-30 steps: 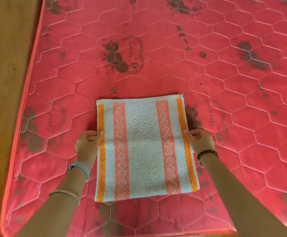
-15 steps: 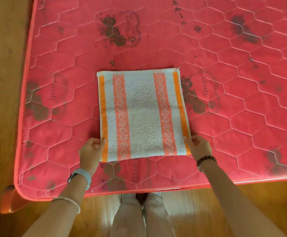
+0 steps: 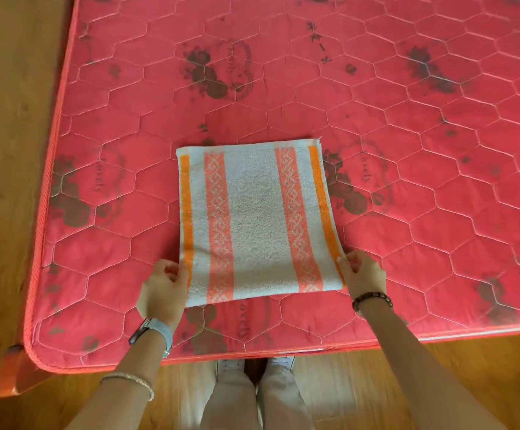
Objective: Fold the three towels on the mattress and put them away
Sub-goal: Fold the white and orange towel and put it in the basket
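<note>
Orange-striped towel (image 3: 258, 221) lies folded flat on the pink mattress (image 3: 438, 150), close to its 6 o'clock edge. Left hand (image 3: 164, 290), fingers curled, pinches the towel's 7 o'clock corner. Right hand (image 3: 362, 276), fingers curled, pinches the 5 o'clock corner. Wood floor (image 3: 10, 150) shows at 9 o'clock.

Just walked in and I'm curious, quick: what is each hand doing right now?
Left hand: pinches the towel at its left edge, near corner.
Right hand: pinches the towel at its right edge, near corner.
</note>
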`<action>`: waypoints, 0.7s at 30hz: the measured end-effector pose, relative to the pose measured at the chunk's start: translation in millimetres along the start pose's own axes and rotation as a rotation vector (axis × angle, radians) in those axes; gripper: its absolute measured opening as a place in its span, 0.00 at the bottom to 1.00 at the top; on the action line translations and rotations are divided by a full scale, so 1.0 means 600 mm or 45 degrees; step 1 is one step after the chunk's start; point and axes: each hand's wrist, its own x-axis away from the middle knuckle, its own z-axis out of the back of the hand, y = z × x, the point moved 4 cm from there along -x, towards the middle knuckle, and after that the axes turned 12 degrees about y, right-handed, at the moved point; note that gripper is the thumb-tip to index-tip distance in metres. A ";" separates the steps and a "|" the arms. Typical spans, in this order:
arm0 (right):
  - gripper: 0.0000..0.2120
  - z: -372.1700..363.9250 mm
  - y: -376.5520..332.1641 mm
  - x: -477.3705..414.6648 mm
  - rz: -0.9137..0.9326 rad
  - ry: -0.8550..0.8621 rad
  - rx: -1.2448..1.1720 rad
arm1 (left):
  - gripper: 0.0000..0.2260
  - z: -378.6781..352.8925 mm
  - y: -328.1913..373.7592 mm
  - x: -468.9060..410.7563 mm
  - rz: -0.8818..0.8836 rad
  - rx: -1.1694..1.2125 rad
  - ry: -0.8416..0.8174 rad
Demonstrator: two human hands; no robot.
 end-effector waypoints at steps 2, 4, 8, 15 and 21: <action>0.07 -0.005 0.010 -0.002 -0.033 -0.023 0.055 | 0.09 -0.003 -0.008 0.002 0.053 -0.077 -0.029; 0.08 -0.007 0.011 0.002 -0.079 -0.035 0.095 | 0.11 -0.004 -0.011 0.005 0.122 -0.155 -0.014; 0.15 -0.010 -0.038 0.007 0.424 0.330 0.180 | 0.17 -0.007 0.021 0.001 -0.109 0.037 0.228; 0.22 -0.140 -0.176 0.036 1.140 0.127 0.185 | 0.27 -0.128 0.170 0.028 -0.928 0.092 -0.037; 0.27 -0.214 -0.149 0.041 1.245 -0.098 0.538 | 0.27 -0.181 0.153 0.046 -1.133 -0.192 -0.061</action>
